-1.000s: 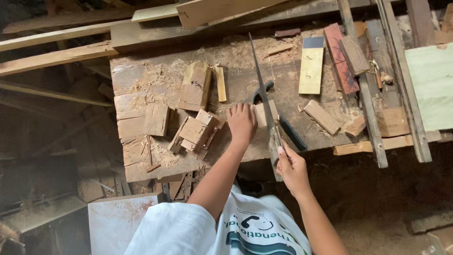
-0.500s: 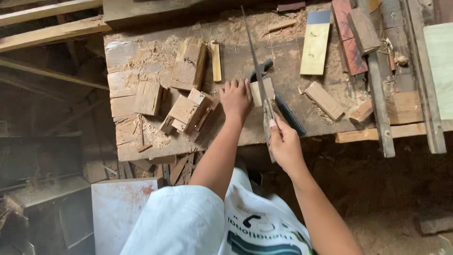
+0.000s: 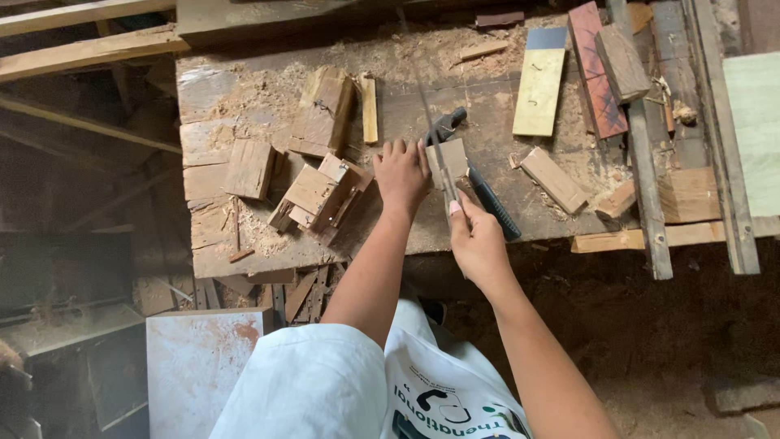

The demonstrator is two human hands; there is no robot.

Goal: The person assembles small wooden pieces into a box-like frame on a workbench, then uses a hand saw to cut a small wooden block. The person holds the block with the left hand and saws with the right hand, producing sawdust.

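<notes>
A: Logging hands. The left hand (image 3: 400, 173) is lying flat on the bench (image 3: 487, 138), fingers spread and gripping nothing; its fingertips are pressing beside the block (image 3: 448, 161). The right hand (image 3: 478, 241) is closing round the handle of the saw (image 3: 431, 122), whose thin blade is running away across the bench and over the block.

B: Where is the block sitting?

A: Mid-bench, near the front edge, touching a dark tool (image 3: 479, 191) that is lying just beside it. A heap of offcuts (image 3: 317, 195) is sitting left of the left hand, with sawdust around it.

B: Progress?

A: My reading: the cut is under way, not finished. The block is showing as one piece. How deep the kerf is going I cannot tell, since the blade is hiding it.

B: Change against the earlier frame?

A: The left hand is now sitting closer to the block, and the right hand is drawing nearer the bench edge. The view is shifting, so the bench is filling more of the frame.
</notes>
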